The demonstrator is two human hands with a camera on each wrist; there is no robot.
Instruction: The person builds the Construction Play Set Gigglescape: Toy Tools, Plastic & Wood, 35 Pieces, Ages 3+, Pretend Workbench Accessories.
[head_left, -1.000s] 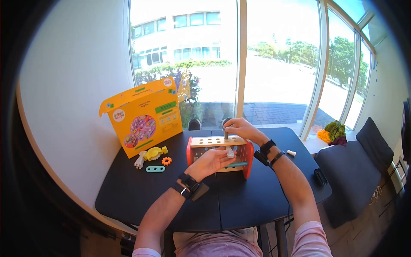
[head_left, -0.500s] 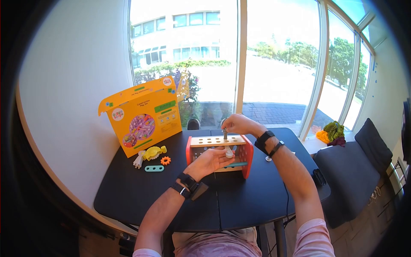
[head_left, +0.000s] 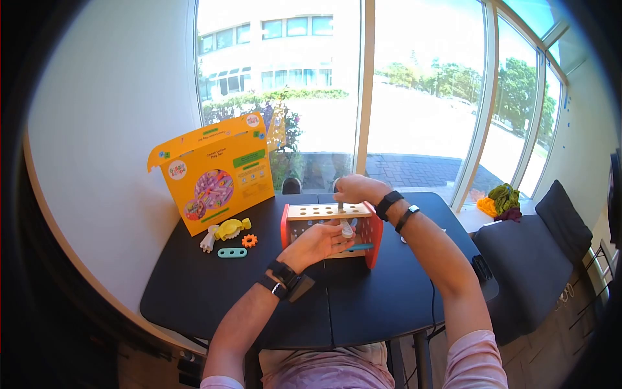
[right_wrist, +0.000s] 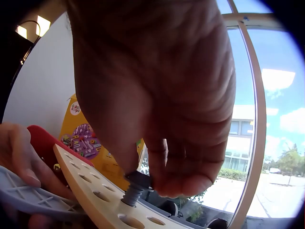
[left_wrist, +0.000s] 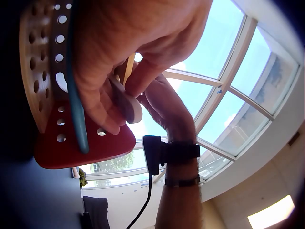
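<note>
A toy workbench with red ends and a pale wooden top board (head_left: 317,211) full of holes stands on the table. My right hand (head_left: 361,189) is over the board and pinches the head of a grey toy bolt (right_wrist: 132,191), whose threaded shank stands upright in one of the holes. In front of the bench, just below the board's edge, my left hand (head_left: 317,244) grips a light grey plastic piece (left_wrist: 126,102) with a rounded end; its ribbed face (right_wrist: 33,191) shows in the right wrist view. A teal bar (left_wrist: 77,105) runs across the bench beside the left fingers.
Left on the black table (head_left: 259,311) lie a yellow piece (head_left: 230,228), a whitish piece (head_left: 208,240), an orange gear (head_left: 249,240) and a teal strip with holes (head_left: 232,253). An upright yellow box (head_left: 220,175) stands behind them. A dark chair (head_left: 528,272) is at the right.
My right hand has turned at the wrist about the bolt, its fingers now more curled and slightly lower. The left hand and its grey piece have stayed nearly in place.
</note>
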